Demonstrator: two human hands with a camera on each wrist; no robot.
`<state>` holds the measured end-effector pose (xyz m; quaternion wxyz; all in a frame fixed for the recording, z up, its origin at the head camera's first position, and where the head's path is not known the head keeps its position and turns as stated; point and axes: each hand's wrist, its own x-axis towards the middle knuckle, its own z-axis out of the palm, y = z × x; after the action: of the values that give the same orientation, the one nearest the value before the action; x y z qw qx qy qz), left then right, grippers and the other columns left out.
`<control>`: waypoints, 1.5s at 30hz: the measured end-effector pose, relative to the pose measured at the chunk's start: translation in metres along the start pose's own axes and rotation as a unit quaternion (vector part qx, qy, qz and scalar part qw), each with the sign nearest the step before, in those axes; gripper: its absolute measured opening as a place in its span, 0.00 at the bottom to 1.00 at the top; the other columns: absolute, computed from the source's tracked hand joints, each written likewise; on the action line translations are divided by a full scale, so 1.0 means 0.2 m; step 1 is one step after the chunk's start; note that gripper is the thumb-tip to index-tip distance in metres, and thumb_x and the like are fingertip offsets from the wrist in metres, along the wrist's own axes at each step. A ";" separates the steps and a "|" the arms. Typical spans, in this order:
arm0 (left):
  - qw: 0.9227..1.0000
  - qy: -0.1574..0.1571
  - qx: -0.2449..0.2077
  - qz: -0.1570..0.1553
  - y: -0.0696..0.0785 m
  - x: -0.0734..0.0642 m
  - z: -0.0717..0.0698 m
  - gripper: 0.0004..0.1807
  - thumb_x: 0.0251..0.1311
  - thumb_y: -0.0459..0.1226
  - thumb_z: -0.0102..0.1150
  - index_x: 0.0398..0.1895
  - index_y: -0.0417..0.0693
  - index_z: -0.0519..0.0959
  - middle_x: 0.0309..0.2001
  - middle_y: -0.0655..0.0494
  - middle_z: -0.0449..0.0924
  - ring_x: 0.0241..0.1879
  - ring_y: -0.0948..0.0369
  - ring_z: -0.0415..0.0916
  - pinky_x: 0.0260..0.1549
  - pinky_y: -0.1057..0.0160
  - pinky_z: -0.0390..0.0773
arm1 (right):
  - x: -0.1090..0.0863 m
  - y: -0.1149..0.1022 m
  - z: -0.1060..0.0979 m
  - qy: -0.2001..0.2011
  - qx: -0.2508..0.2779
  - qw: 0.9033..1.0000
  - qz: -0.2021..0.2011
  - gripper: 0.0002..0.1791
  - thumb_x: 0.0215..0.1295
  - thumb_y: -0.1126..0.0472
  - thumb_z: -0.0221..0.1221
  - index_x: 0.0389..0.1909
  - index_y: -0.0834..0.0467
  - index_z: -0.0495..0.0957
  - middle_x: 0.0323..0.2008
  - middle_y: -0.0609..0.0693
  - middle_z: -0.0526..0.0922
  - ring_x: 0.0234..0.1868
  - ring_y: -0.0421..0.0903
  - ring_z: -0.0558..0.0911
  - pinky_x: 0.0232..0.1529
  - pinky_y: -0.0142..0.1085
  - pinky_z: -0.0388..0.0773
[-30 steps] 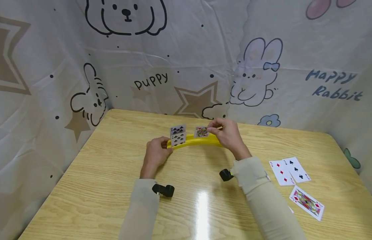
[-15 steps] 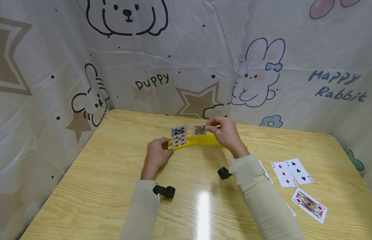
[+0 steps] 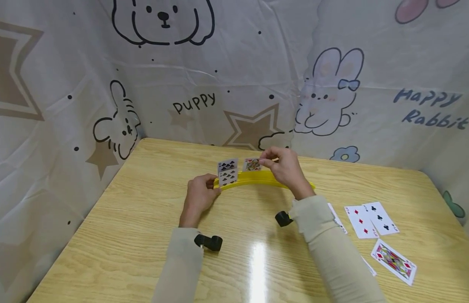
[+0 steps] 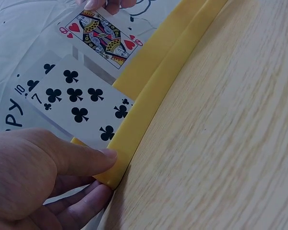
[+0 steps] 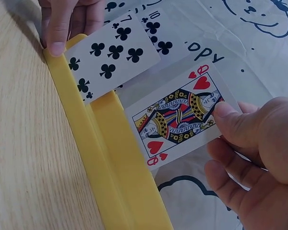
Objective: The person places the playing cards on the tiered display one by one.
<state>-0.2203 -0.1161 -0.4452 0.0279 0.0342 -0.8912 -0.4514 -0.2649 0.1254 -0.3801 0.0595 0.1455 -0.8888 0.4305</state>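
Observation:
My left hand (image 3: 198, 193) grips the left end of a curved yellow card holder (image 3: 260, 178), thumb on its front face in the left wrist view. Beside that thumb, a seven of clubs (image 4: 77, 98) stands in the holder's slot. A ten of clubs (image 5: 161, 44) rises behind it, mostly covered. Between thumb and fingers, my right hand (image 3: 286, 170) pinches a queen of hearts (image 5: 175, 117) by its edge. The queen is tilted at the back of the holder, to the right of the clubs; whether its lower edge sits in a slot I cannot tell.
On the wooden table (image 3: 136, 235) at the right lie a three of diamonds (image 3: 361, 221), an overlapping three of clubs (image 3: 381, 217) and a diamond face card (image 3: 394, 261). More card edges show beside my right sleeve (image 3: 332, 240). A printed cloth (image 3: 189, 67) hangs behind the table.
The right hand has shifted slightly up and back with the queen of hearts, then stayed nearly still. The left hand keeps its grip. The whole head view has drifted a little.

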 end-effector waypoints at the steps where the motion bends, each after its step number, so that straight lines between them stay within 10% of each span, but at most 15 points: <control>1: 1.000 0.001 -0.001 -0.001 0.00 0.00 0.00 0.20 0.56 0.29 0.71 0.53 0.39 0.83 0.46 0.46 0.84 0.45 0.54 0.81 0.47 0.54 0.80 | 0.00 0.00 0.00 -0.001 -0.001 1.000 0.000 0.04 0.68 0.62 0.63 0.35 0.59 0.83 0.38 0.52 0.85 0.39 0.50 0.82 0.39 0.43 0.81; 45: 1.000 0.017 0.002 0.004 -0.01 -0.01 0.01 0.20 0.54 0.29 0.72 0.52 0.39 0.84 0.44 0.48 0.85 0.43 0.56 0.81 0.46 0.54 0.81 | -0.13 0.10 -0.12 0.001 -0.013 1.000 -0.014 0.14 0.68 0.56 0.65 0.46 0.62 0.82 0.45 0.57 0.84 0.44 0.53 0.81 0.47 0.48 0.80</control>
<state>-0.2175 -0.1157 -0.4479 0.0446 0.0379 -0.8919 -0.4484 -0.2469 0.1605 -0.3863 0.0688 0.1564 -0.8923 0.4179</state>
